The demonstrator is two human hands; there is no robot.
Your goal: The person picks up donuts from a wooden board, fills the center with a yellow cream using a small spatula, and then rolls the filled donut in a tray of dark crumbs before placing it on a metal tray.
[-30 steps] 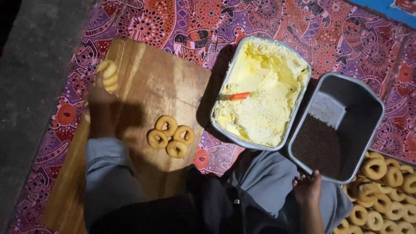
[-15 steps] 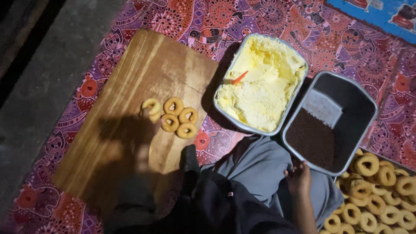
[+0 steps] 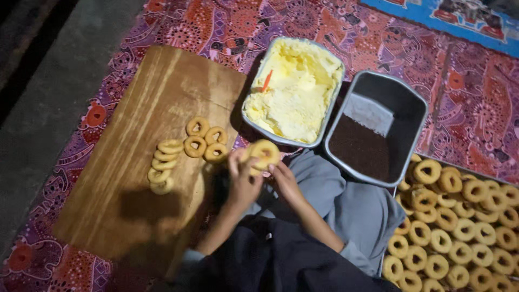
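You are sitting on a purple and red patterned floor cloth [image 3: 411, 38] with a big pale wooden board [image 3: 140, 162] lying on it to your left. To your right, a wide tray [image 3: 439, 162] is packed with rows of golden ring-shaped biscuits [image 3: 459, 227], filling the lower right corner of the view.

Above your lap, an oblong grey metal tin [image 3: 251, 97] holds a thick mass of pale yellow cream [image 3: 294, 92], with a small orange stick [image 3: 267, 81] poking out of it near the left rim. Just beside it on the right, touching or nearly so, stands a darker grey rectangular metal tin [image 3: 416, 111] tipped a little toward you; dark brown crumbs [image 3: 359, 151] lie heaped in its lower half, and the upper half shows bare metal.

On the board, four ring biscuits [image 3: 205, 140] lie flat in a tight cluster, and just left of them a short row of ring biscuits [image 3: 162, 167] leans one on the next.

Your left hand [image 3: 243, 181] and right hand [image 3: 284, 181] meet above your grey-clad knee, at the board's right edge. Together they hold one golden ring biscuit [image 3: 263, 153], fingers curled around it from both sides, the left gripping its left and lower edge, the right closing on its right side with fingertips. The biscuit is raised off the board, just below the cream tin's near rim.
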